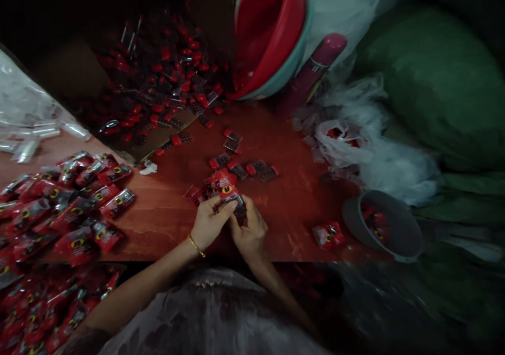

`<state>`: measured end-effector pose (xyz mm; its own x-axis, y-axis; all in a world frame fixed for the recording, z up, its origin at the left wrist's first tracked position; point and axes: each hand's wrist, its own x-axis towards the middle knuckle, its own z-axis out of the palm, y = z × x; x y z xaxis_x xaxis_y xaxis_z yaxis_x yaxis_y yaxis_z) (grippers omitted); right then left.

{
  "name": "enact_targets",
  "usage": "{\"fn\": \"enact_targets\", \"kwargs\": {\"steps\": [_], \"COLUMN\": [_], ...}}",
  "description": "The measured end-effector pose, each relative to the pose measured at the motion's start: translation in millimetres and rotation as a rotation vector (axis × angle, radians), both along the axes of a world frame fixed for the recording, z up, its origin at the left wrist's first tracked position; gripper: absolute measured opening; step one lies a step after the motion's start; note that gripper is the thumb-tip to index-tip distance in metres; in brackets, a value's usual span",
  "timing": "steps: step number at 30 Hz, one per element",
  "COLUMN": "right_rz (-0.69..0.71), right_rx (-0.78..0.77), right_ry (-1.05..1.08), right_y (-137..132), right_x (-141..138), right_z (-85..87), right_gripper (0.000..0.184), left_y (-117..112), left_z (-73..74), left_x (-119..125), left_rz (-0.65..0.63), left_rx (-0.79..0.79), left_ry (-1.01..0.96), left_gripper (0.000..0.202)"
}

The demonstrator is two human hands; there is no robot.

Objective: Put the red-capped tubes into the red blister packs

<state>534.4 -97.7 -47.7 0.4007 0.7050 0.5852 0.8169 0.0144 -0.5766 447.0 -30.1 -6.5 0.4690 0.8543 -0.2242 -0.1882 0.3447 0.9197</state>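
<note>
Both my hands meet over the near middle of a red-brown table (292,208). My left hand (210,222), a gold bangle on its wrist, pinches a red packet (224,184) with a yellow mark. My right hand (249,230) is closed on a small dark item with a clear sleeve, pressed against the same packet. Just beyond my fingers lie a few loose dark pieces with red caps (252,169).
A heap of filled red packets (67,208) covers the left side. A cardboard box of loose red-capped pieces (165,87) lies at the back. Red and teal basins (272,34), white plastic bags (366,144), a grey bowl (398,234) and one packet (327,234) stand right.
</note>
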Motion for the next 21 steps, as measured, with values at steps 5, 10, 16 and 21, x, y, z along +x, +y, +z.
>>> {"fn": "enact_targets", "kwargs": {"steps": [5, 10, 16, 21], "right_rz": [0.154, 0.227, 0.286, 0.302], "right_rx": [-0.107, -0.152, -0.117, -0.074], "right_ry": [0.183, 0.252, 0.103, 0.069], "right_y": [-11, -17, -20, -22], "right_x": [27, 61, 82, 85], "right_z": [1.3, 2.5, -15.1, -24.7], "right_gripper": [0.037, 0.028, 0.019, 0.019], "left_y": [3, 4, 4, 4], "left_z": [-11.6, -23.8, -48.2, -57.4], "left_x": [2, 12, 19, 19], "left_rz": [-0.111, -0.256, -0.362, -0.394], "left_rx": [0.126, 0.337, 0.630, 0.801], "left_ry": [0.036, 0.140, 0.281, 0.388], "left_gripper": [0.019, 0.017, 0.023, 0.026]}}
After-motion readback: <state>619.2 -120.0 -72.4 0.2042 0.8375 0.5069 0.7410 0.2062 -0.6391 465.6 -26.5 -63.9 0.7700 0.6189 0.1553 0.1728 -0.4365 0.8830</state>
